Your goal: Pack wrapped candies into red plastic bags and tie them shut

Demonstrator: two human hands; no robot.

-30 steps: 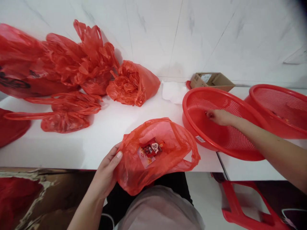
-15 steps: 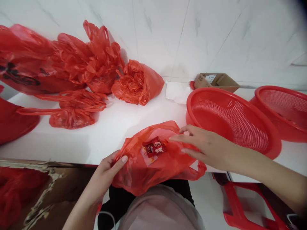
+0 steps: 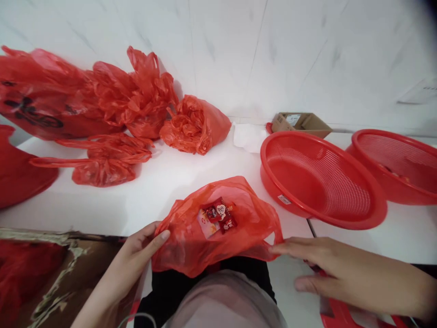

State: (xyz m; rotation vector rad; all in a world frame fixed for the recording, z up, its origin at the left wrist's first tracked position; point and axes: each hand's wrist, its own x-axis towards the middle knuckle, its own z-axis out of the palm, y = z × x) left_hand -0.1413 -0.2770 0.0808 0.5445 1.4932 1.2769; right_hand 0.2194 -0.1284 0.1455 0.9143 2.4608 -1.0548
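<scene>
A thin red plastic bag [image 3: 191,241] lies at the table's front edge with its mouth spread wide. Several small wrapped snack packets [image 3: 218,214], dark red and pale pink, rest inside it. My left hand [image 3: 143,246] pinches the bag's left rim between thumb and fingers. At the bag's right end, my right hand [image 3: 324,264] is stretched out, its fingertips touching the handle loop and its thumb held apart from the fingers.
Two red plastic baskets [image 3: 327,182] [image 3: 403,164] stand on the right. Behind are a small cardboard box [image 3: 312,125] and white paper [image 3: 251,136]. Red bags [image 3: 143,95] [image 3: 208,123] [image 3: 105,168] fill the back left. A torn carton [image 3: 78,273] sits below left; a red stool [image 3: 336,312] below right.
My right hand has left the bag's mouth and moved right and down to the handle. The packets show more fully. My left hand keeps its hold on the rim.
</scene>
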